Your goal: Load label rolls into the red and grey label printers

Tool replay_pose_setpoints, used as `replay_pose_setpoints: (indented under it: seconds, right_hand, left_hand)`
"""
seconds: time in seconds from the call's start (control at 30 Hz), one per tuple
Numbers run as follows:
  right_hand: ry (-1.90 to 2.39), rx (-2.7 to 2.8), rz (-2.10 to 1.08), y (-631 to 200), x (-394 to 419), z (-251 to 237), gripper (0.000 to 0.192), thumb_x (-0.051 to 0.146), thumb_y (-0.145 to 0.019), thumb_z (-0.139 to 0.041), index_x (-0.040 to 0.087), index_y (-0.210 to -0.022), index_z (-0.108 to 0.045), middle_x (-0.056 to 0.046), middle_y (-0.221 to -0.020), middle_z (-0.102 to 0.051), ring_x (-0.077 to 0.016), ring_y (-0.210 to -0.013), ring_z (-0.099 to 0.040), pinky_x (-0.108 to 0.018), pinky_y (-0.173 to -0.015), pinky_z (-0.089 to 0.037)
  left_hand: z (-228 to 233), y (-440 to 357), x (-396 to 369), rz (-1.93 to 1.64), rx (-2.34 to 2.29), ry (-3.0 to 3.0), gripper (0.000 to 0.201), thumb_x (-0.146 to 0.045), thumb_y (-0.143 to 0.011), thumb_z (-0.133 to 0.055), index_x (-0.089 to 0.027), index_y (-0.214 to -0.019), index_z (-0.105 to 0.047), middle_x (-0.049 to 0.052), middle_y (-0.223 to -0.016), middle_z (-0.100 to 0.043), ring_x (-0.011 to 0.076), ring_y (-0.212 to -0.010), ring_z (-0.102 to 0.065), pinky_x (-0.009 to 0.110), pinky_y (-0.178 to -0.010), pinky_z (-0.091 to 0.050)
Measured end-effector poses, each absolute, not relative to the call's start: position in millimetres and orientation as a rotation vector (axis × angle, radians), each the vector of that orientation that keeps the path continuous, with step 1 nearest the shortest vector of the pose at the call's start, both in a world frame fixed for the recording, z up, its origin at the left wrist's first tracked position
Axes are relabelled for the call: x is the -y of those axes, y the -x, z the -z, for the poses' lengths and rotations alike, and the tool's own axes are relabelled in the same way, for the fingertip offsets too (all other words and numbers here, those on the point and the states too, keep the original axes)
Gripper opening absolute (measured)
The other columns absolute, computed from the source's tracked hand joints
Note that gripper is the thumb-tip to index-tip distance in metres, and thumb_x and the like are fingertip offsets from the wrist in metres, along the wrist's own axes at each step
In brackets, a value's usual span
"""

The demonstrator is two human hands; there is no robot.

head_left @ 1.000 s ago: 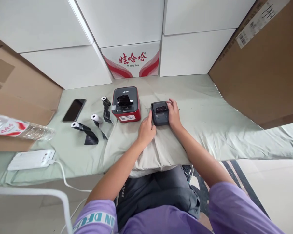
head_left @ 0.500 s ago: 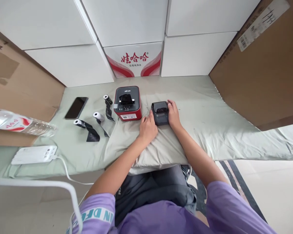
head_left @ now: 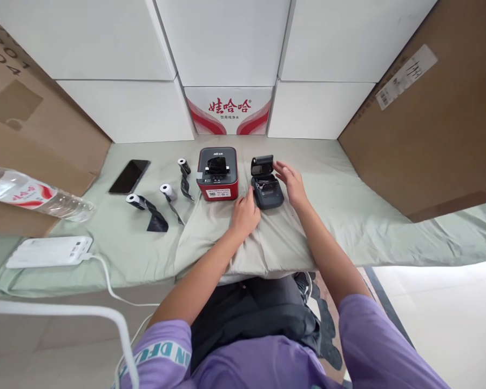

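The small black printer sits on the green cloth over the counter, just beside the red printer. Its lid stands open. The left hand rests against the printer's left side, fingers curled. The right hand is flat and spread, touching the right side. Three paper rolls lie near a phone.

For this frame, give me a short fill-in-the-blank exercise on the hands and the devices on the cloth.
1. The lid of the small dark printer stands ____.
2. The left hand rests at the printer's ____ side.
3. The bigger printer beside it has a ____ body.
4. Left of that one lie ____ small rolls with dark strips.

Missing words: open; left; red; three
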State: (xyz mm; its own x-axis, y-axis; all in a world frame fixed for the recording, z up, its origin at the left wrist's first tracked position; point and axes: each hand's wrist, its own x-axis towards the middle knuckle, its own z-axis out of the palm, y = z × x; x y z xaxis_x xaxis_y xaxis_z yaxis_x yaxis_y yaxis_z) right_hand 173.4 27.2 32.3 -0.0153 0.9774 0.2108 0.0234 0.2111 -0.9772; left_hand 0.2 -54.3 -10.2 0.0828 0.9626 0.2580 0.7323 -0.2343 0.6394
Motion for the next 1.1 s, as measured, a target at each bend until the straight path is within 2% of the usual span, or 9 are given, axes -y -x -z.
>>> replay_pose_setpoints:
  seconds: [0.17,0.27,0.37,0.5,0.57,0.67,0.87,0.97,1.1]
  right_hand:
    - [1.353,1.889,-0.700,-179,-54,-59,0.027,0.025,-0.087,-0.060,0.022,-0.096,-0.085,-0.010,-0.108,-0.079,-0.0255,-0.103,-0.070,-0.042,-0.101,-0.055]
    - [1.569,2.282,-0.519,-179,-68,-79,0.029,0.015,-0.083,-0.065,0.018,-0.100,-0.088,-0.011,-0.107,-0.075,-0.0239,-0.094,-0.068,-0.037,-0.095,-0.053]
    - [1.656,2.573,-0.561,-173,-77,-93,0.030,0.014,-0.082,-0.073,0.021,-0.108,-0.087,-0.008,-0.102,-0.075,-0.0236,-0.095,-0.067,-0.033,-0.093,-0.052]
    - [1.746,2.707,-0.507,-160,-80,-95,0.029,0.013,-0.081,-0.080,0.016,-0.109,-0.085,-0.014,-0.105,-0.073,-0.0269,-0.101,-0.064,-0.038,-0.097,-0.050]
    - [1.704,2.681,-0.474,-161,-79,-93,0.028,0.009,-0.078,-0.080,0.013,-0.106,-0.083,-0.016,-0.107,-0.070,-0.0270,-0.103,-0.062,-0.040,-0.100,-0.049]
    - [1.519,2.478,-0.644,-178,-79,-101,0.024,0.011,-0.074,-0.083,0.017,-0.097,-0.076,-0.009,-0.103,-0.067,-0.0227,-0.096,-0.061,-0.040,-0.097,-0.052]
    - [0.984,1.950,-1.131,-188,-42,-159,0.043,0.041,-0.079,-0.088,0.027,-0.106,-0.058,0.001,-0.089,-0.066,-0.0179,-0.079,-0.062,-0.035,-0.075,-0.056]
    - [0.830,1.992,-1.061,-139,-3,-184,0.038,0.045,-0.090,-0.078,0.027,-0.117,-0.057,0.000,-0.095,-0.067,-0.0176,-0.081,-0.065,-0.032,-0.073,-0.055]
    - [0.872,2.385,-0.701,-43,42,-178,0.026,0.025,-0.100,-0.059,0.021,-0.125,-0.057,-0.006,-0.104,-0.071,-0.0224,-0.093,-0.069,-0.035,-0.083,-0.056]
  left_hand:
    - [4,1,57,-0.817,-1.694,-2.029,0.081,-0.009,-0.087,-0.049,0.000,-0.165,-0.034,0.027,-0.153,-0.062,0.0342,-0.141,-0.062,0.051,-0.127,-0.040]
    - [1,3,60,-0.800,-1.710,-2.022,0.080,-0.010,-0.089,-0.049,-0.004,-0.167,-0.033,0.024,-0.145,-0.068,0.0327,-0.139,-0.063,0.049,-0.124,-0.043]
    - [-1,6,60,-0.763,-1.720,-2.020,0.080,-0.010,-0.089,-0.050,-0.003,-0.167,-0.032,0.023,-0.140,-0.071,0.0323,-0.138,-0.063,0.046,-0.123,-0.045]
    - [-4,7,61,-0.730,-1.720,-2.016,0.081,-0.012,-0.089,-0.052,-0.006,-0.167,-0.033,0.020,-0.136,-0.073,0.0315,-0.134,-0.065,0.046,-0.122,-0.046]
    - [-6,7,61,-0.719,-1.719,-2.021,0.081,-0.011,-0.089,-0.051,-0.005,-0.167,-0.033,0.020,-0.137,-0.073,0.0309,-0.136,-0.064,0.045,-0.123,-0.044]
    - [-8,7,62,-0.695,-1.729,-2.028,0.080,-0.010,-0.090,-0.050,0.000,-0.167,-0.032,0.023,-0.144,-0.069,0.0313,-0.139,-0.062,0.044,-0.124,-0.043]
    - [-12,5,61,-0.687,-1.714,-1.994,0.079,-0.011,-0.092,-0.051,-0.003,-0.168,-0.031,0.021,-0.147,-0.067,0.0282,-0.138,-0.063,0.041,-0.126,-0.039]
    - [-13,3,61,-0.684,-1.725,-1.981,0.070,-0.011,-0.094,-0.050,-0.005,-0.163,-0.041,0.021,-0.144,-0.069,0.0284,-0.140,-0.062,0.040,-0.127,-0.038]
    - [-10,4,63,-0.668,-1.702,-1.957,0.052,-0.017,-0.100,-0.050,-0.007,-0.151,-0.057,0.023,-0.145,-0.068,0.0339,-0.148,-0.054,0.045,-0.129,-0.034]
